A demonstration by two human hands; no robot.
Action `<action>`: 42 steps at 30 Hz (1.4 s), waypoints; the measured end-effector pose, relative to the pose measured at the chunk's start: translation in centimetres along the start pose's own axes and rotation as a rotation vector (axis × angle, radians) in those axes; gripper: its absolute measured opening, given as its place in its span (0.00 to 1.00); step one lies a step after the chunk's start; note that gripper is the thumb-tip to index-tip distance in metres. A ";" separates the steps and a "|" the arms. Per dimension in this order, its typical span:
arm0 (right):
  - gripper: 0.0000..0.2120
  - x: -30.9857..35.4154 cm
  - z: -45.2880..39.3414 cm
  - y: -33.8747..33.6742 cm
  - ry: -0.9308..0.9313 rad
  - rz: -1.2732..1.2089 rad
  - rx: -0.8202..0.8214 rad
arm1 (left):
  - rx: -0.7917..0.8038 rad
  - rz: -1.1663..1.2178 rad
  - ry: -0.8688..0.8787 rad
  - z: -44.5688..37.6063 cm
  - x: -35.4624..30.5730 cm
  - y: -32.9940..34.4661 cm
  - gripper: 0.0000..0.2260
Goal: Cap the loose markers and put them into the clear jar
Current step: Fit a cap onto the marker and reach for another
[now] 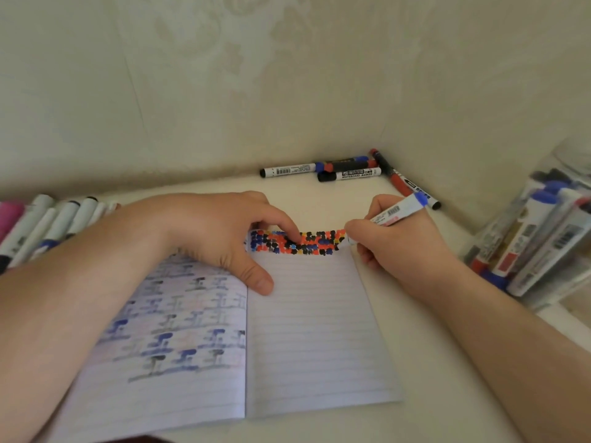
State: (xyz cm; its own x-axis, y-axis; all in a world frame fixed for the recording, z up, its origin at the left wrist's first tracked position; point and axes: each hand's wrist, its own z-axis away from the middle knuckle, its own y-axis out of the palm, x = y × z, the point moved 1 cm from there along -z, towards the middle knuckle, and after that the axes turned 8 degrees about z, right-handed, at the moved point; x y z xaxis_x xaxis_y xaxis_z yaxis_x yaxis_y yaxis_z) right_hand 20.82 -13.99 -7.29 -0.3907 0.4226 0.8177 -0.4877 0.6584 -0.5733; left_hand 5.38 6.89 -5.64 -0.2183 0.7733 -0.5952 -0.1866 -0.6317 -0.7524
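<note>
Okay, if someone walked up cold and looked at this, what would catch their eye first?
Probably the band of orange, black and blue dots along the top of the open notebook, with the left hand pressing the page and the right hand gripping a blue-ended marker beside it. Next, the clear jar packed with markers at the right.

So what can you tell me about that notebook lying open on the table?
The notebook lies open and flat on the pale table, a thin lined-paper booklet. Its left page carries bluish and grey shapes that look like bled-through marker ink. The right page is mostly blank, with a band of small black, orange, blue and yellow dabs along its top edge. The left hand presses on it near the fold; the right hand holds a marker at its top right corner.
</note>
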 end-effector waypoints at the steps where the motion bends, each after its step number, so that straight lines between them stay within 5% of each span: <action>1: 0.13 -0.1 -0.1 0.0 0.001 0.003 -0.001 | -0.002 -0.012 0.000 -0.1 0.1 0.0 0.37; 21: 0.13 0.2 0.1 0.3 -0.042 0.146 -0.029 | -0.009 -0.016 0.002 -0.5 0.8 0.1 0.41; 42: 0.12 -0.4 -0.2 0.2 -0.024 0.027 0.022 | -0.019 -0.025 -0.009 -0.1 0.6 0.1 0.40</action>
State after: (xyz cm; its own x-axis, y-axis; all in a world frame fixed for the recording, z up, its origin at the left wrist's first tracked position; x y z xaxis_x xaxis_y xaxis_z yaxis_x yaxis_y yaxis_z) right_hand 21.07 -13.90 -7.75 -0.4225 0.4244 0.8008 -0.4941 0.6328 -0.5961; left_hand 5.31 7.24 -6.12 -0.2222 0.7885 -0.5735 -0.1735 -0.6108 -0.7725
